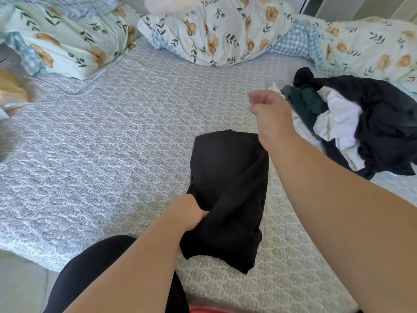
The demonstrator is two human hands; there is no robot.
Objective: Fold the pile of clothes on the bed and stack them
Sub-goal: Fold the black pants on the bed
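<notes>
Head view | left hand [191,213] grips black garment [228,190]; right hand [268,114] loosely curled, empty, beside pile [361,123]

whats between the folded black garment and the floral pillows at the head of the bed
Only bare patterned bedsheet, in the head view, between black garment and floral pillows.

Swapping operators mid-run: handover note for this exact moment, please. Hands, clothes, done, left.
Left hand: shut on the near-left edge of the black garment, which lies partly folded on the bed.
Right hand: loosely curled, holding nothing, raised between the garment's far end and the pile.
Unfolded pile: dark and white clothes heaped on the bed's right side.
Done: black garment roughly folded; no finished stack in view.
Left: finish this fold, set it down as the stack's base, then work through the pile.
</notes>
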